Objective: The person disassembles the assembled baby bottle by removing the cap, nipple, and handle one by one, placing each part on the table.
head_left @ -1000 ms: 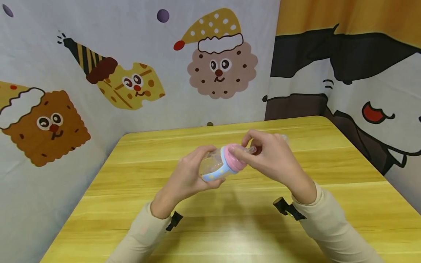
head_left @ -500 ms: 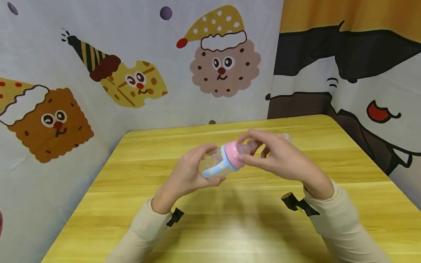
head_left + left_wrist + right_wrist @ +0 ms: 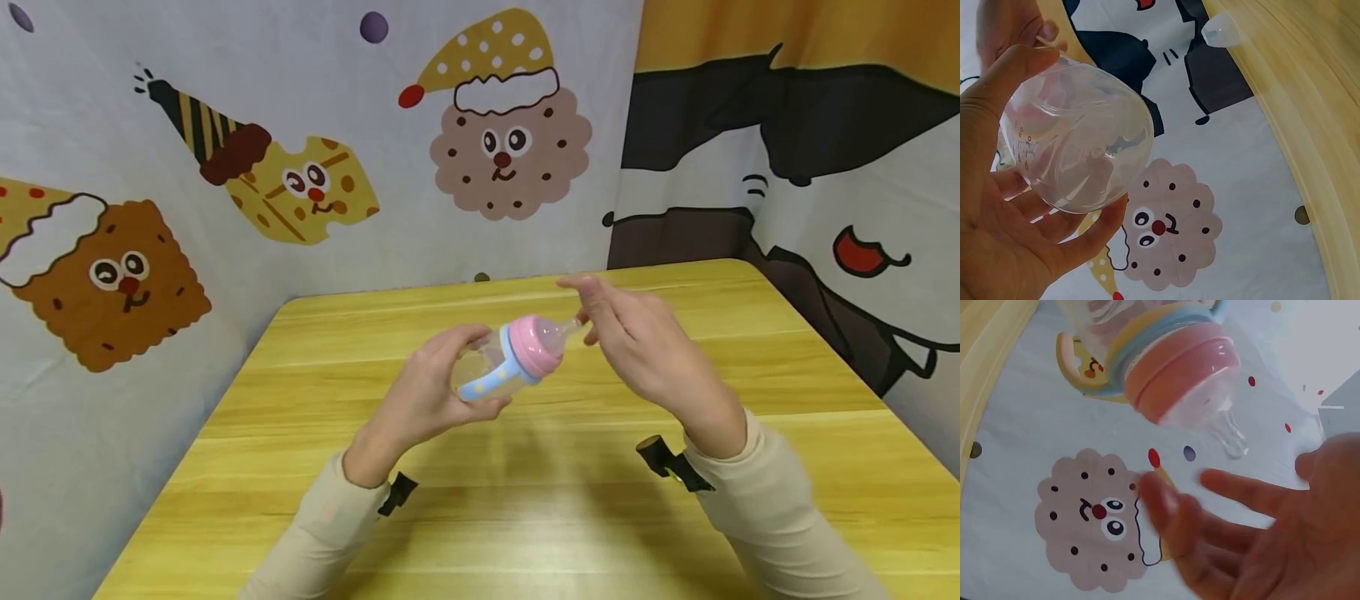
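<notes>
Fingers [image 3: 1100,232] of the left hand [image 3: 422,396] are curled around a clear bottle [image 3: 510,360], held tilted above the surface [image 3: 540,525], its pink collar [image 3: 534,348] and teat [image 3: 555,335] pointed toward two o'clock. At the bottle's three o'clock, the right hand [image 3: 647,352] is held with fingers loosely apart, beside the teat. A clear piece [image 3: 1220,31] is seen on the surface, at one o'clock in the left wrist view.

Round plastic bottle collar [image 3: 534,347] was glossy pink, curved plastic handle [image 3: 487,384] was pale blue with yellow spots, rectangular wood-grain tabletop [image 3: 525,533] was streaked yellow, fabric sleeves [image 3: 765,496] were cream
</notes>
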Tool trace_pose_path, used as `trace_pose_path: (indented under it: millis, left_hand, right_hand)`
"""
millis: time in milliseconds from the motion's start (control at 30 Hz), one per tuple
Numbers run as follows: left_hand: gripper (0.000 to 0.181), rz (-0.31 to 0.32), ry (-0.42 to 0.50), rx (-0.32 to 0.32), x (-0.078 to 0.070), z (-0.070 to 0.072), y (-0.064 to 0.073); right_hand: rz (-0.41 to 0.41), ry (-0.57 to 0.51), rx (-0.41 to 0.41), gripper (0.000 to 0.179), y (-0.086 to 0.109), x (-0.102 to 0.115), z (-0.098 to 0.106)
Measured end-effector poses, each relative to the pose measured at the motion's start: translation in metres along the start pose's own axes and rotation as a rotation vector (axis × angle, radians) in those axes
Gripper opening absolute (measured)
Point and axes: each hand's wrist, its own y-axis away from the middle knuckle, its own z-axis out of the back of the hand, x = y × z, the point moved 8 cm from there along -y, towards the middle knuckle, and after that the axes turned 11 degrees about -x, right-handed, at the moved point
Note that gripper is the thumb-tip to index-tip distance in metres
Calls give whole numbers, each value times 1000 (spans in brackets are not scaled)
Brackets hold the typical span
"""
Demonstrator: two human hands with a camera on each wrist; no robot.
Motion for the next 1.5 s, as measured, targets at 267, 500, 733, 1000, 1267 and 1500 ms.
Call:
trace_pose_path:
  millis: [267, 500, 733, 1000, 1267, 1500]
  left_hand:
    - [79, -14, 2, -7, 0, -1, 0]
    - [79, -14, -1, 3, -1, -1, 1]
    - [78, -6, -6, 8, 0, -3, 1]
    - [77, -8, -5, 16, -1, -3, 1]
    - [77, 9, 29, 38, 0, -3, 2]
    - [76, 22, 40, 54, 2, -4, 2]
  right_hand:
    - [-26, 2, 59, 53, 1, -1, -15]
    - [69, 36, 16, 31, 2, 7, -11]
    - [97, 20, 4, 22, 2, 9, -10]
    - [86, -22, 23, 17, 3, 8, -11]
    - [127, -39, 66, 19, 5, 11, -10]
    - [171, 6, 71, 19, 5, 13, -9]
